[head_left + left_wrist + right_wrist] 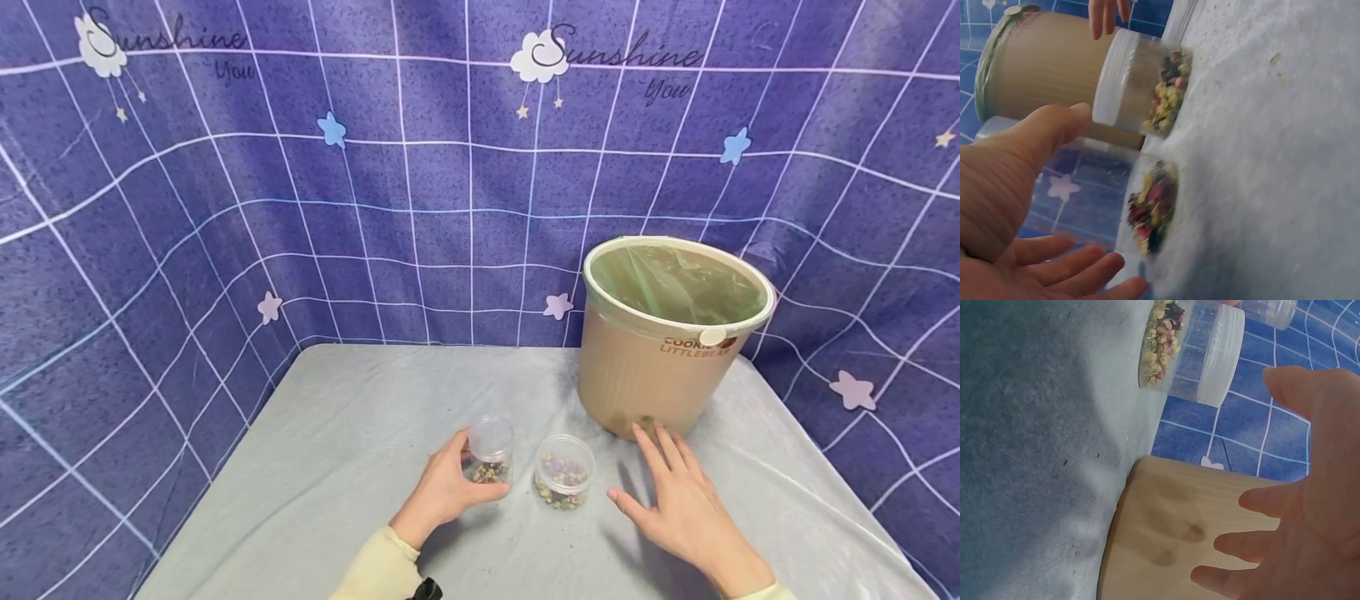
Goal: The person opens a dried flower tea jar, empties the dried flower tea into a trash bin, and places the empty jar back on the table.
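Observation:
In the head view, the left hand (pixel 448 485) is spread around a taller clear plastic jar (pixel 491 438) with dried flowers at its bottom. The left wrist view shows its fingers extended and thumb apart from them, on either side of that jar (pixel 1085 187); whether skin touches plastic I cannot tell. A shorter, wider clear jar (pixel 564 472), with a lid on top and dried yellowish and pink flowers inside, stands between the hands. To its right, the right hand (pixel 678 504) hovers with fingers spread and nothing held, its fingertips in front of the bin's base.
A beige bin (pixel 652 367) with a green bag liner stands at the back right of the grey cloth-covered table (pixel 375 400). Behind and around hangs a purple-blue grid-patterned curtain (pixel 435 192). Small dark specks lie on the cloth near the jars.

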Demonstrator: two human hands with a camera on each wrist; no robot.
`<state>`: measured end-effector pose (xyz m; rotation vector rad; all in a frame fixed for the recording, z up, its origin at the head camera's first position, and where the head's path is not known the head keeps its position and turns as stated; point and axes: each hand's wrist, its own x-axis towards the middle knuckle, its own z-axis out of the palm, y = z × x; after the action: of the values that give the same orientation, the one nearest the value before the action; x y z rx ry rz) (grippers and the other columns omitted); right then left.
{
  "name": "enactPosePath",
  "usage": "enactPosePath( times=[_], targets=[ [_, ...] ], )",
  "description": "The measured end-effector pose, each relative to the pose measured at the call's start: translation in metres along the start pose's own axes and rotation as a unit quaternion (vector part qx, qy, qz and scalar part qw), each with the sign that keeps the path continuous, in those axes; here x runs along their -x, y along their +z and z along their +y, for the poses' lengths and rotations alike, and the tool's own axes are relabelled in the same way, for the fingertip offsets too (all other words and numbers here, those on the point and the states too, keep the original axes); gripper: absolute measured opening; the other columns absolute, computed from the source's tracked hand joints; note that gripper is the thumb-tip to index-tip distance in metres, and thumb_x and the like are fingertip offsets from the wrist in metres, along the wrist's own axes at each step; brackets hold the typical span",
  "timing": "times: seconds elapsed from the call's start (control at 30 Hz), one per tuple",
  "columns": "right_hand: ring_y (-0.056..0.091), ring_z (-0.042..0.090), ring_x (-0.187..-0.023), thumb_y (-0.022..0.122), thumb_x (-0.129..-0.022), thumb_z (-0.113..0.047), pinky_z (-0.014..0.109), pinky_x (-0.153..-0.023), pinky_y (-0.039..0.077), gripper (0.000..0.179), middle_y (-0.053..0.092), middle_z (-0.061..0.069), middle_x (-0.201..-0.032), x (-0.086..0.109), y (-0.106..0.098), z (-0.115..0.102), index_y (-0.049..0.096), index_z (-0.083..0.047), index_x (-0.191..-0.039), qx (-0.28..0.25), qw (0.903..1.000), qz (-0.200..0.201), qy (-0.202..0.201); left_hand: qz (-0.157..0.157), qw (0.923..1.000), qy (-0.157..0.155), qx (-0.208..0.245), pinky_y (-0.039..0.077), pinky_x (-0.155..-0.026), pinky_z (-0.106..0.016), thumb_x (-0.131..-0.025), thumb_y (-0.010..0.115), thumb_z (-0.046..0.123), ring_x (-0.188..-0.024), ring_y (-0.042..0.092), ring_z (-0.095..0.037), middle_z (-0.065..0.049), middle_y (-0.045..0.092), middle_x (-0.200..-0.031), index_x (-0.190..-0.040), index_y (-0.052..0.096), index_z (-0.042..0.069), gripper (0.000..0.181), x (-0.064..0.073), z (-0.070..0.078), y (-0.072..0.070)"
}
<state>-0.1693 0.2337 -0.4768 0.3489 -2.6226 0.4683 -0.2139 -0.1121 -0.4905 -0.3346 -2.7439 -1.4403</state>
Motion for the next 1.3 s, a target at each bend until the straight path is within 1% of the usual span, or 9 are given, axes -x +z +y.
enactPosePath(
  times=[0.13,0.2,0.4,0.5,0.67,0.8,1.07,1.3],
  targets=[
    [0.042,0.051,-0.139,0.081,-0.081,-0.056,0.078,-0.086,0.045,0.094,0.045,0.028,-0.154,0.000,0.000,-0.001,0.044,-0.012,-0.155,-0.004,1.0000,0.003,-0.004,0.002,1.0000,0.001,0.006,0.053,-0.096,-0.048,-0.068,0.095,0.043,-0.114,0.064,-0.029,-0.009,0.068,-0.123,-0.141,0.053,0.007,0.092,-0.001,0.000,0.006],
    [0.042,0.051,-0.139,0.081,-0.081,-0.056,0.078,-0.086,0.045,0.094,0.045,0.028,-0.154,0.000,-0.001,-0.002,0.044,-0.012,-0.155,-0.005,1.0000,0.006,-0.004,0.003,0.9998,-0.003,0.019,0.052,-0.097,-0.047,-0.069,0.095,0.041,-0.113,0.064,-0.026,-0.008,0.068,-0.123,-0.142,0.052,0.007,0.091,-0.002,0.000,0.009],
    [0.043,0.053,-0.137,0.081,-0.081,-0.055,0.077,-0.089,0.045,0.094,0.046,0.029,-0.153,0.001,0.000,-0.003,0.044,-0.012,-0.156,-0.012,0.9998,0.010,-0.012,0.019,0.9987,-0.012,0.045,0.049,-0.103,-0.050,-0.067,0.096,0.040,-0.117,0.063,-0.027,-0.006,0.069,-0.123,-0.138,0.057,0.007,0.088,-0.001,-0.003,0.016],
    [0.044,0.054,-0.136,0.082,-0.081,-0.054,0.076,-0.091,0.045,0.093,0.047,0.030,-0.151,0.001,0.001,-0.003,0.045,-0.011,-0.155,-0.016,0.9996,0.014,-0.020,0.018,0.9987,-0.015,0.045,0.050,-0.101,-0.049,-0.069,0.095,0.039,-0.115,0.064,-0.027,-0.007,0.069,-0.122,-0.137,0.058,0.008,0.084,-0.001,-0.005,0.017],
    [0.044,0.053,-0.136,0.082,-0.081,-0.053,0.075,-0.090,0.046,0.092,0.047,0.029,-0.151,0.002,0.000,-0.003,0.046,-0.010,-0.154,-0.019,0.9995,0.013,-0.020,0.013,0.9990,-0.021,0.038,0.053,-0.095,-0.045,-0.073,0.092,0.036,-0.108,0.066,-0.023,-0.007,0.069,-0.119,-0.135,0.059,0.011,0.075,-0.003,-0.008,0.017],
    [0.045,0.053,-0.136,0.081,-0.081,-0.053,0.075,-0.089,0.047,0.092,0.047,0.029,-0.151,0.001,0.000,-0.004,0.046,-0.009,-0.153,-0.017,0.9996,0.014,-0.020,0.014,0.9990,-0.021,0.036,0.053,-0.093,-0.043,-0.072,0.092,0.037,-0.106,0.066,-0.021,-0.006,0.070,-0.116,-0.133,0.061,0.011,0.073,-0.004,-0.009,0.017],
    [0.047,0.054,-0.133,0.082,-0.080,-0.051,0.073,-0.095,0.045,0.092,0.048,0.029,-0.150,0.000,0.000,-0.004,0.047,-0.009,-0.153,-0.022,0.9991,0.026,-0.025,0.016,0.9991,-0.014,0.035,0.053,-0.093,-0.042,-0.072,0.092,0.034,-0.106,0.067,-0.022,-0.005,0.071,-0.114,-0.130,0.062,0.009,0.070,-0.006,-0.008,0.019],
    [0.049,0.055,-0.130,0.083,-0.080,-0.049,0.071,-0.096,0.045,0.090,0.049,0.030,-0.148,-0.001,0.000,-0.006,0.048,-0.006,-0.151,-0.030,0.9985,0.031,-0.032,0.017,0.9992,-0.008,0.035,0.054,-0.088,-0.039,-0.070,0.092,0.032,-0.100,0.067,-0.021,-0.003,0.071,-0.109,-0.128,0.063,0.006,0.070,-0.007,-0.007,0.020]
  ],
)
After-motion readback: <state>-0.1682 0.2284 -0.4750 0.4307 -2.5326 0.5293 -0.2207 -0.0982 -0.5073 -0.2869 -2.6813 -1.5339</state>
